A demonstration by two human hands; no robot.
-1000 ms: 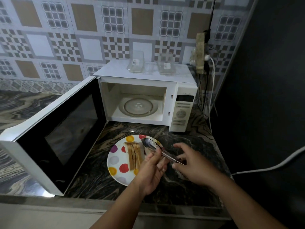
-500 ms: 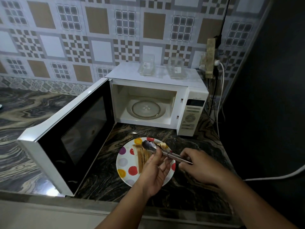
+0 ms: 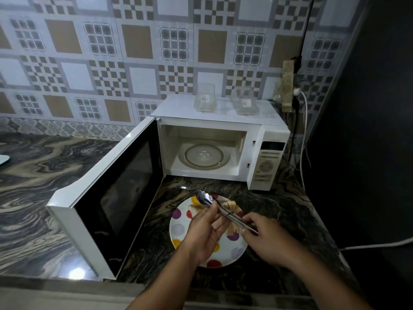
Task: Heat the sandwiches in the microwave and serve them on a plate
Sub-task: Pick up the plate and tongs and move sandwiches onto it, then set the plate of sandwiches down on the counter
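A white plate with coloured dots [image 3: 178,229] lies on the dark marble counter in front of the microwave [image 3: 266,135]. Sandwiches [image 3: 230,205] rest on it, mostly hidden behind my hands. Metal tongs [image 3: 206,199] hang above the plate, jaws closed and pointing up-left. My left hand [image 3: 206,233] pinches the tongs near the jaws. My right hand [image 3: 266,238] grips their handle end. The microwave door [image 3: 116,189] swings wide to the left, and the glass turntable [image 3: 204,155] inside is bare.
Two clear plastic containers [image 3: 205,101] stand on top of the microwave. Cables and a wall socket [image 3: 288,86] hang at the right, beside a dark wall. The open door blocks the counter left of the plate. The counter's front edge runs just below the plate.
The view has shifted, so microwave and plate sit further right and lower. Both hands stay on the tongs over the plate, and my left hand now covers more of the sandwiches.
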